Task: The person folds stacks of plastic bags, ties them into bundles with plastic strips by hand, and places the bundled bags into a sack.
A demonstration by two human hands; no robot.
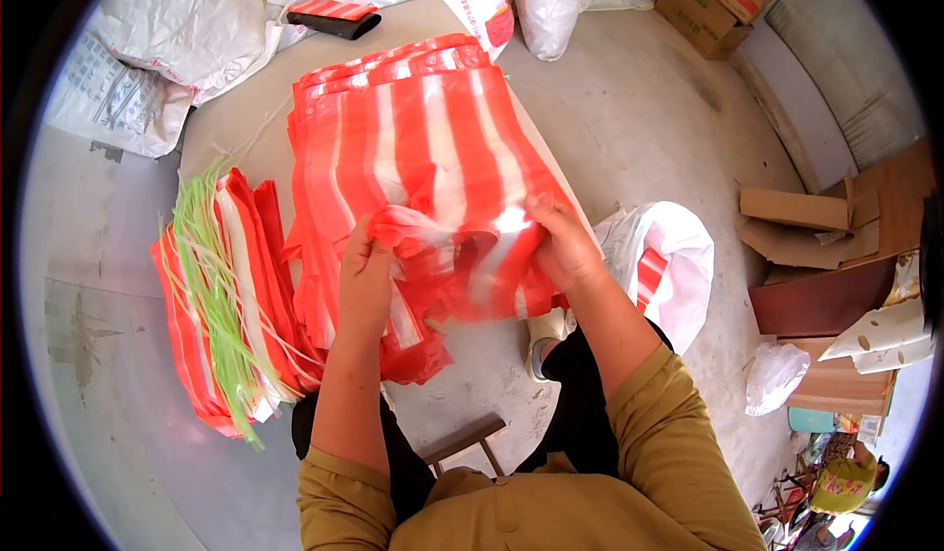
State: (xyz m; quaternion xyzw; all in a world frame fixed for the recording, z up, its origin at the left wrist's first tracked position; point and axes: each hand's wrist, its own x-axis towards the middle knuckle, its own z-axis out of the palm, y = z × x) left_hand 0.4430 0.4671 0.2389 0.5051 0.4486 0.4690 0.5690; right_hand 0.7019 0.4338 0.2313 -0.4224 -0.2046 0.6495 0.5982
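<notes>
A thick stack of red-and-white striped plastic bags (393, 138) lies on the table in front of me. My left hand (366, 261) is closed on the bunched edge of one striped plastic bag (492, 266) at the stack's near side. At the other side of that bag, my right hand (565, 241) pinches it between thumb and fingers. The bag's lower part hangs past the table edge and is slightly blurred. Left of the stack sits another pile of striped bags (187, 305), with green and pale plastic strips (221, 305) draped over it.
White sacks (172, 20) crowd the table's far left. A black-and-striped bundle (334, 18) lies near the far edge. To my right stands an open white sack (678, 256) with striped plastic inside. Cardboard boxes (703, 15) stand farther off. Another person (846, 482) is at lower right.
</notes>
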